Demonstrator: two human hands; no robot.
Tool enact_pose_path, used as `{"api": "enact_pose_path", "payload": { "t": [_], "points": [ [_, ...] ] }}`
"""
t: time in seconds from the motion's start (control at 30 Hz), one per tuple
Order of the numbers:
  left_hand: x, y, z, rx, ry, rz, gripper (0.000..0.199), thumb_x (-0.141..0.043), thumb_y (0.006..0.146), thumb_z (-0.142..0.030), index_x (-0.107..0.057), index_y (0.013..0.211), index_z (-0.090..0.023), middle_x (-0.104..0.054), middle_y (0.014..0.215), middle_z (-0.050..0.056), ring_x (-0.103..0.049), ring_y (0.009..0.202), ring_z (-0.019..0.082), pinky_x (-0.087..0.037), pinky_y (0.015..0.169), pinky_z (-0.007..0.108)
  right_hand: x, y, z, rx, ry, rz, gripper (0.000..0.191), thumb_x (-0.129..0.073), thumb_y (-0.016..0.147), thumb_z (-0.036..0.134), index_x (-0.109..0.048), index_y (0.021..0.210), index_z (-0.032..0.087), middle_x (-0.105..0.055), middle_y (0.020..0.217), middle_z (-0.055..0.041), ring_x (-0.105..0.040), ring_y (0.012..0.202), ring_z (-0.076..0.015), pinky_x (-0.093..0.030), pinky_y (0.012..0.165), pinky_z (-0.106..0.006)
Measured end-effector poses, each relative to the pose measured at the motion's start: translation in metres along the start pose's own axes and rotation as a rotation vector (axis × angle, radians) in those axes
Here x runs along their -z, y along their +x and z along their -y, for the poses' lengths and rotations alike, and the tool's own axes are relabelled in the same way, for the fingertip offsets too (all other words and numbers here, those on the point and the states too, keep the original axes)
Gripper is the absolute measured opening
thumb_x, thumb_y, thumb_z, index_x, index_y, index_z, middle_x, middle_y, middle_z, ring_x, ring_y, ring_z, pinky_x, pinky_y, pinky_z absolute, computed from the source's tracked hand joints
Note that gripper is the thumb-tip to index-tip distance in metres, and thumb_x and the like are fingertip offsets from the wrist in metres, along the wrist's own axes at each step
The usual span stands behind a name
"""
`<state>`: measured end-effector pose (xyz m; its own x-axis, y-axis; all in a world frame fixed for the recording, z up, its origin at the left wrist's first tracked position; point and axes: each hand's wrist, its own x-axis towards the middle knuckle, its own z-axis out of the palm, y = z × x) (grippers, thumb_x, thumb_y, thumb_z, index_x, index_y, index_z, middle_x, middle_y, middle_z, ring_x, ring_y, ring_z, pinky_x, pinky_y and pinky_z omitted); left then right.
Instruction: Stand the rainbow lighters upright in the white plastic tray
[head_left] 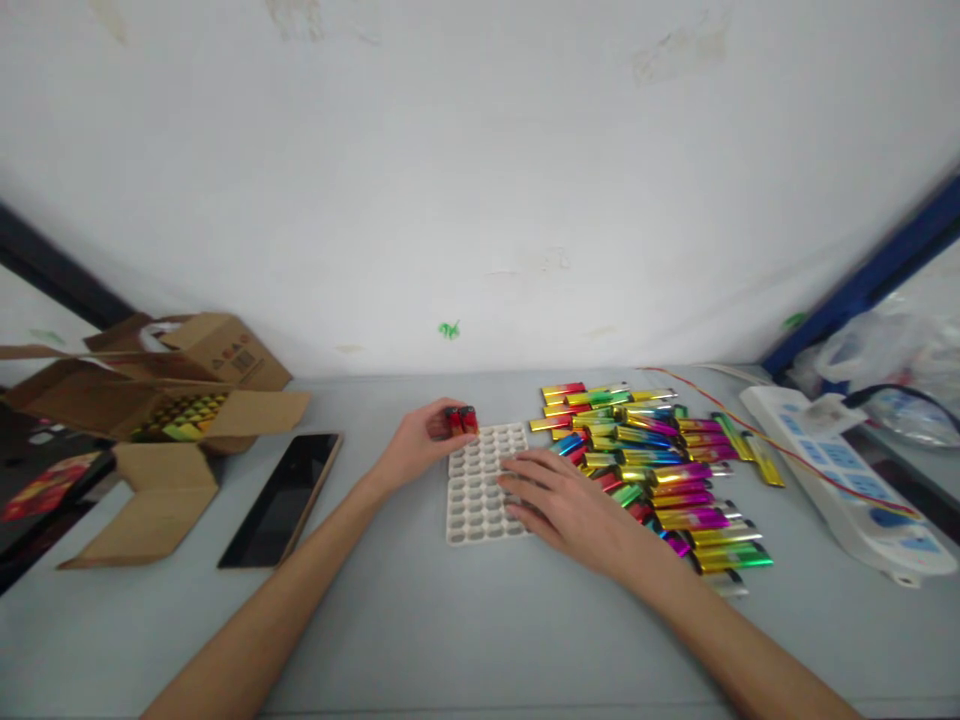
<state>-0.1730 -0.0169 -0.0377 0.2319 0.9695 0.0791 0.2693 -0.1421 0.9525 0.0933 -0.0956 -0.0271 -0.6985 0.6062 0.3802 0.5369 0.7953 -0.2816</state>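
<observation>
A white tray (480, 488) with rows of holes lies in front of me. Two red lighters (460, 419) stand upright side by side at its far left corner. Around them my left hand (421, 440) is closed, thumb in front and fingers behind. My right hand (559, 500) is open, its fingers spread over the tray's right edge, and I see nothing held in it. To the right of the tray lies a loose pile of shiny lighters (649, 432) in gold, red, green, blue and purple; my right hand and forearm cover part of it.
An open cardboard box (259, 412) with rows of yellow-and-black lighters stands at the left. A dark phone (281, 500) lies between it and my left forearm. At the right is a white power strip (840, 480) with a red-yellow wire (780, 445) across it. A white wall (480, 200) rises behind the table.
</observation>
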Motion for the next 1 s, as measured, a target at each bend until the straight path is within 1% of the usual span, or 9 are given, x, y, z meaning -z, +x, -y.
{"api": "enact_pose_path", "payload": {
  "t": [0.2,0.37,0.5,0.67,0.73,0.83,0.93,1.0],
  "points": [
    [-0.001,0.0,-0.001,0.011,0.013,0.007,0.056,-0.091,0.067,-0.046,-0.068,0.11,-0.017,-0.081,0.104,0.009,-0.078,0.093,0.026,-0.062,0.094,0.045,-0.002,0.001,0.003,-0.01,-0.033,0.004,0.032,-0.056,0.106,0.03,-0.068,0.134,0.021,-0.069,0.139,-0.0084,-0.057,0.133,-0.0263,-0.049,0.116,-0.048],
    [-0.001,-0.001,-0.005,0.026,0.029,-0.003,0.053,-0.088,0.069,-0.049,-0.069,0.107,-0.017,-0.081,0.103,0.009,-0.077,0.093,0.026,-0.062,0.093,0.044,-0.007,0.002,0.007,-0.034,-0.113,0.003,0.031,-0.058,0.105,0.029,-0.069,0.133,0.018,-0.068,0.141,-0.0073,-0.059,0.131,-0.0277,-0.051,0.114,-0.047],
    [-0.001,-0.001,-0.006,0.004,0.051,-0.029,0.051,-0.087,0.071,-0.052,-0.071,0.105,-0.018,-0.081,0.1,0.008,-0.077,0.093,0.026,-0.062,0.092,0.042,-0.009,0.003,0.008,-0.055,-0.141,0.009,0.03,-0.058,0.105,0.029,-0.069,0.132,0.02,-0.067,0.143,-0.0076,-0.061,0.127,-0.0279,-0.053,0.109,-0.049],
    [-0.002,-0.001,-0.005,-0.013,0.067,-0.05,0.052,-0.087,0.071,-0.05,-0.07,0.108,-0.018,-0.081,0.101,0.008,-0.077,0.093,0.026,-0.062,0.092,0.044,-0.009,0.004,0.011,-0.062,-0.127,0.005,0.032,-0.052,0.108,0.029,-0.068,0.134,0.019,-0.067,0.143,-0.0083,-0.061,0.126,-0.0284,-0.051,0.11,-0.051],
    [-0.002,-0.001,-0.007,-0.028,0.068,-0.052,0.053,-0.087,0.072,-0.049,-0.069,0.11,-0.018,-0.08,0.102,0.009,-0.076,0.093,0.026,-0.062,0.094,0.045,-0.006,0.005,0.009,-0.052,-0.092,-0.006,0.032,-0.051,0.108,0.03,-0.068,0.134,0.021,-0.068,0.142,-0.0079,-0.06,0.127,-0.0276,-0.048,0.113,-0.051],
    [0.001,-0.001,-0.01,-0.072,0.06,-0.06,0.053,-0.087,0.072,-0.047,-0.068,0.113,-0.018,-0.077,0.111,0.01,-0.075,0.102,0.026,-0.06,0.099,0.047,0.004,0.003,-0.003,-0.075,-0.043,-0.085,0.03,-0.051,0.108,0.031,-0.068,0.132,0.024,-0.068,0.138,-0.0094,-0.06,0.127,-0.0263,-0.046,0.115,-0.053],
    [0.007,-0.002,-0.014,-0.1,0.055,-0.064,0.054,-0.086,0.073,-0.047,-0.068,0.115,-0.02,-0.073,0.121,0.011,-0.07,0.114,0.028,-0.058,0.103,0.049,0.022,-0.004,-0.027,-0.161,-0.037,-0.196,0.025,-0.056,0.106,0.03,-0.07,0.125,0.022,-0.07,0.129,-0.0119,-0.063,0.122,-0.0273,-0.051,0.109,-0.053],
    [0.01,-0.003,-0.016,-0.115,0.071,-0.061,0.055,-0.084,0.076,-0.047,-0.065,0.12,-0.02,-0.072,0.123,0.011,-0.068,0.119,0.028,-0.057,0.105,0.05,0.036,-0.01,-0.043,-0.211,-0.032,-0.197,0.022,-0.059,0.104,0.026,-0.07,0.122,0.022,-0.071,0.122,-0.0113,-0.065,0.116,-0.0267,-0.054,0.104,-0.05]
  ]
}}
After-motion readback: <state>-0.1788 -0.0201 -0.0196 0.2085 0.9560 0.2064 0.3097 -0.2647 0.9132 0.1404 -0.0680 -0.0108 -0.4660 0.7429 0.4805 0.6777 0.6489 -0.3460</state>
